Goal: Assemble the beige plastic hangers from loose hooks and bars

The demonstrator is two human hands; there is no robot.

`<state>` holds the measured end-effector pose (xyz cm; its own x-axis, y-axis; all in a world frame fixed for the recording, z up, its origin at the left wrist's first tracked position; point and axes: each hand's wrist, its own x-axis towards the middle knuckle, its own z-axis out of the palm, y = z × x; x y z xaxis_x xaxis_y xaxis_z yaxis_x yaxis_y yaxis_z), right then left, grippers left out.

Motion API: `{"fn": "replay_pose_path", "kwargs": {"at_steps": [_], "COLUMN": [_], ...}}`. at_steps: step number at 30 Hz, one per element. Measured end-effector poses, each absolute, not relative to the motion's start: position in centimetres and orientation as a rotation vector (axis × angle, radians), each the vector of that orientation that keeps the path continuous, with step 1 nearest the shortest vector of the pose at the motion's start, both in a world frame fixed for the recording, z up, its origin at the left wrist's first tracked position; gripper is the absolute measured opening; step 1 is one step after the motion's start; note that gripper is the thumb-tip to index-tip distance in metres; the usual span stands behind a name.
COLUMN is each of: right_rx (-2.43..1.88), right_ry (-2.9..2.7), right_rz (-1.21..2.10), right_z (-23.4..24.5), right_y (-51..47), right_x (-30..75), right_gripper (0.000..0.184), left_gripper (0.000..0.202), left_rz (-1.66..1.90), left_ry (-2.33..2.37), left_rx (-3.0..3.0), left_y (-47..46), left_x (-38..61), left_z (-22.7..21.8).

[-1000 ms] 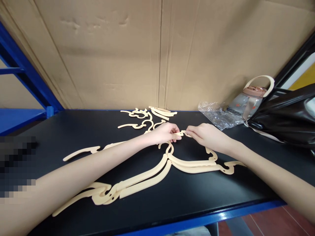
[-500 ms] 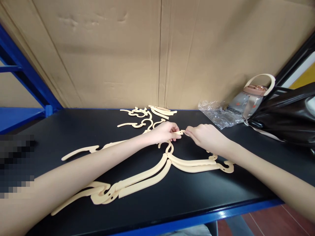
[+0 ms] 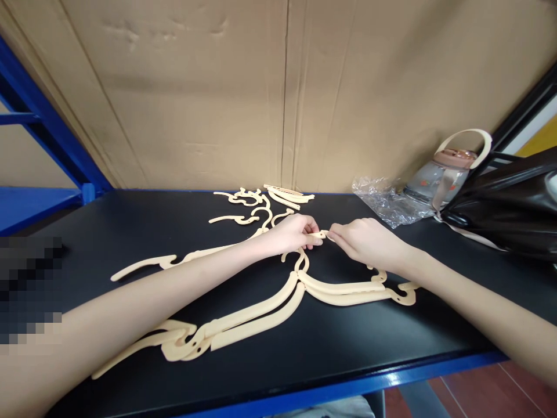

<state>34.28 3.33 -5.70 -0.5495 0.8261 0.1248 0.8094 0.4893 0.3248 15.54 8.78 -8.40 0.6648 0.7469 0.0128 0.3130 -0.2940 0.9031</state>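
Both hands meet above the middle of the black table (image 3: pixel 339 348). My left hand (image 3: pixel 300 231) is closed around a small cream plastic hanger piece (image 3: pixel 320 235), whose tip with a hole shows past the fingers. My right hand (image 3: pixel 363 241) pinches the other side of it, or a second piece joined there; which one I cannot tell, as the fingers hide most of it. Below the hands lie cream folding hangers (image 3: pixel 256 313), two nested together, with hooked ends at both sides. Another hanger arm (image 3: pixel 143 267) passes beneath my left forearm.
Farther back lie loose curved hanger parts (image 3: pixel 243 200) and a small stack of straight pieces (image 3: pixel 289 196). Crumpled clear plastic (image 3: pixel 387 203), a water bottle with a handle (image 3: pixel 446 174) and a black bag (image 3: pixel 509 203) stand at the right. Cardboard (image 3: pixel 195 87) walls the back.
Both hands stay in nearly the same place, gripping as before. The whole view has shifted very slightly; the hangers on the table have not moved.
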Motion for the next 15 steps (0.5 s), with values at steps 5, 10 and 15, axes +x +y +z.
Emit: {"fn": "replay_pose_path", "kwargs": {"at_steps": [5, 10, 15], "right_rx": [1.433, 1.394, 1.412], "right_ry": [2.868, 3.04, 3.033], "right_rz": [0.26, -0.203, -0.64], "right_z": [-5.7, -6.0, -6.3], "right_y": [3.8, 4.4, 5.2], "right_x": [35.0, 35.5, 35.7], "right_gripper": [0.031, 0.029, 0.031], "left_gripper": [0.011, 0.013, 0.014], "left_rz": [0.553, 0.558, 0.588], "left_ry": [0.862, 0.854, 0.806], "left_rx": [1.892, 1.938, 1.949], "left_y": [8.3, 8.0, 8.0], "left_x": [15.6, 15.4, 15.5], "left_z": [-7.9, -7.7, -7.8]}}
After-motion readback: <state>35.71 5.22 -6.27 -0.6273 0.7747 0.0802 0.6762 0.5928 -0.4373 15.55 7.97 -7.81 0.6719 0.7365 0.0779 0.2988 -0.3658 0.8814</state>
